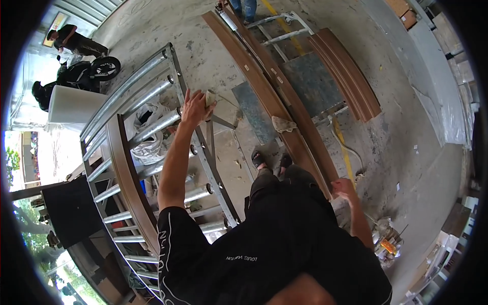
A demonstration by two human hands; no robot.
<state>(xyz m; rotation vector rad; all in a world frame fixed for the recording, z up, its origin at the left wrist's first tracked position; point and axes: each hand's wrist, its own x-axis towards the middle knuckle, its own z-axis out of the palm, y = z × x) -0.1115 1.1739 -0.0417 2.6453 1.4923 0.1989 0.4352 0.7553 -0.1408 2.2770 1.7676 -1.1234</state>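
1. Where the right hand (345, 189) meets the near end of the long brown boards (254, 76), its fingers are bent at the edge; I cannot tell whether they clamp it.
2. Those boards lie side by side over a dark panel (317, 79), stretching from the wearer's right leg toward another person (249, 7) at the far end.
3. Long and slim, they look stiff across short spans but likely to flex over their full length, with moderate weight and smooth, perhaps slippery, faces; holding both ends would suit them best.
4. Near the roller rack (157, 126), the left hand (194, 109) has its fingers closed around a pale rounded piece (210, 96), seemingly light and best held round its side.
5. A crumpled cloth (283, 124), probably soft, rests on the boards.
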